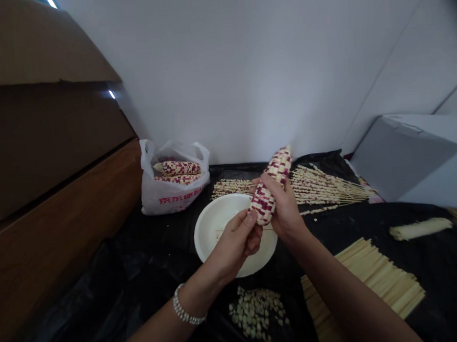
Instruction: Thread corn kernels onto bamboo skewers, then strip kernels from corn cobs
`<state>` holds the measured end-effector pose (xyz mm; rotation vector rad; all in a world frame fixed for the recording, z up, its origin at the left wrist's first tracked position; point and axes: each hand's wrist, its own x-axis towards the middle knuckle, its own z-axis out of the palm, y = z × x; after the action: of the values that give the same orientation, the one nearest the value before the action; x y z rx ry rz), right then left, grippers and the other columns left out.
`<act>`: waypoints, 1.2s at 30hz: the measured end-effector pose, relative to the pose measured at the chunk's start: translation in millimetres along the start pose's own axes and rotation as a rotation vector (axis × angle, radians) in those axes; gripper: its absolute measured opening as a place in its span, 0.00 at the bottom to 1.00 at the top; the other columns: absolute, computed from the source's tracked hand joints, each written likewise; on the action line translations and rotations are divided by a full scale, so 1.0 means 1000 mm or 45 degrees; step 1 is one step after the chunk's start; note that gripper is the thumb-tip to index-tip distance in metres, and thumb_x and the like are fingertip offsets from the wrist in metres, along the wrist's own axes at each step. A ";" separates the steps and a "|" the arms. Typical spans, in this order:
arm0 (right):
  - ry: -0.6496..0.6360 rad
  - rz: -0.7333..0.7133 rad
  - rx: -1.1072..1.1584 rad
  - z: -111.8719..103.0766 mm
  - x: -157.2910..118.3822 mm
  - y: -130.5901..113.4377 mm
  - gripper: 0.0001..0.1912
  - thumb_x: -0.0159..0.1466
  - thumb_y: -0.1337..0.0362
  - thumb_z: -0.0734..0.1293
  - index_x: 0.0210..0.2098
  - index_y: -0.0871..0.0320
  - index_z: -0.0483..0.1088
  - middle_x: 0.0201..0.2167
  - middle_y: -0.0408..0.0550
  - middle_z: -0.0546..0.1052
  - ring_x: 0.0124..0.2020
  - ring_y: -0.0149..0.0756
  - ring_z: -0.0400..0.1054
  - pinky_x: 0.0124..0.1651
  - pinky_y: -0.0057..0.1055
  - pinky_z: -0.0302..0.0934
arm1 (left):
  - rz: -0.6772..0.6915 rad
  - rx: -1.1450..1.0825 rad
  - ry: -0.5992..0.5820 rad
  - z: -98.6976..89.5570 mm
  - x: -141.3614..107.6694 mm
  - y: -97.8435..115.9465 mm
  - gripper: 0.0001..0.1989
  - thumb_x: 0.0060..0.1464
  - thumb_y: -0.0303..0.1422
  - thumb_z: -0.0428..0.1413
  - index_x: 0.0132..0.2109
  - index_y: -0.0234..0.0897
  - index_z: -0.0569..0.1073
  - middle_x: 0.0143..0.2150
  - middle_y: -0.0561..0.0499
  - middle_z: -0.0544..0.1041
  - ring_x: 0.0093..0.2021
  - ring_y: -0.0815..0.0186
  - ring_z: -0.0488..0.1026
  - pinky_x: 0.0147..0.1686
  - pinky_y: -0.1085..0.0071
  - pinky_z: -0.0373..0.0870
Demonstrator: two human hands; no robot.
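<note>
An ear of corn (272,186) with mottled cream and dark red kernels is held tilted above a white bowl (201,228). My right hand (286,206) wraps around its side, thumb lying along the kernels. At the lower end, my left hand (242,234) is closed, with its thumb pressed against the corn. A thin stick (269,229) shows to the right of the left fingers, over the bowl; whether those fingers grip it is hidden. Part of the bowl's inside is covered by my hands.
A white plastic bag (169,202) holds more ears of corn. Skewers threaded with kernels (321,184) lie behind the bowl. Loose kernels (256,310) are in front. Bare sticks (379,275) and a stripped cob (421,229) lie right, on black plastic sheeting (141,267). Cardboard boxes (46,139) stand left.
</note>
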<state>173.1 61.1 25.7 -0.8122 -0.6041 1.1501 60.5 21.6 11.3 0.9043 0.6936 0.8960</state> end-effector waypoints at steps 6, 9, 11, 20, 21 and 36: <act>0.032 0.195 0.127 -0.001 0.006 -0.009 0.19 0.48 0.56 0.76 0.33 0.56 0.68 0.24 0.39 0.75 0.22 0.29 0.69 0.24 0.26 0.64 | 0.108 0.279 0.190 0.000 0.003 -0.004 0.29 0.45 0.35 0.65 0.53 0.36 0.63 0.28 0.59 0.67 0.19 0.78 0.56 0.19 0.76 0.49; 0.077 0.221 0.176 -0.001 0.008 -0.011 0.18 0.48 0.56 0.77 0.31 0.56 0.68 0.23 0.39 0.75 0.21 0.28 0.69 0.24 0.26 0.65 | 0.080 0.233 0.107 -0.002 0.003 -0.004 0.28 0.46 0.34 0.65 0.53 0.36 0.63 0.28 0.59 0.66 0.19 0.79 0.54 0.19 0.76 0.47; 0.089 0.243 0.199 -0.001 0.009 -0.010 0.18 0.48 0.56 0.76 0.31 0.56 0.68 0.22 0.39 0.75 0.20 0.28 0.68 0.24 0.26 0.65 | 0.043 0.179 0.025 -0.003 0.002 -0.002 0.23 0.49 0.36 0.63 0.50 0.36 0.65 0.27 0.60 0.63 0.18 0.79 0.51 0.19 0.76 0.43; 0.086 0.151 0.119 0.000 0.005 -0.005 0.21 0.47 0.56 0.77 0.34 0.56 0.67 0.24 0.38 0.75 0.22 0.29 0.69 0.24 0.26 0.64 | 0.009 0.209 0.028 0.000 0.004 -0.006 0.08 0.57 0.37 0.51 0.36 0.37 0.62 0.26 0.58 0.64 0.16 0.79 0.52 0.17 0.76 0.43; 0.090 0.120 0.097 0.000 0.004 -0.003 0.21 0.47 0.56 0.77 0.34 0.56 0.67 0.24 0.39 0.75 0.22 0.29 0.70 0.24 0.26 0.64 | 0.013 0.230 0.043 0.000 0.005 -0.007 0.07 0.57 0.36 0.50 0.36 0.37 0.62 0.25 0.59 0.63 0.16 0.79 0.52 0.16 0.76 0.42; 0.115 0.012 0.017 0.002 -0.001 0.001 0.21 0.48 0.56 0.76 0.36 0.57 0.67 0.26 0.41 0.74 0.25 0.30 0.70 0.25 0.27 0.64 | 0.056 0.432 0.105 -0.003 0.007 -0.013 0.07 0.57 0.37 0.46 0.36 0.39 0.61 0.25 0.58 0.63 0.18 0.76 0.54 0.17 0.78 0.48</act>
<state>171.0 60.6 25.8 -0.8513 -0.5178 1.1189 66.0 24.1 -2.6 1.1920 0.9177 0.8720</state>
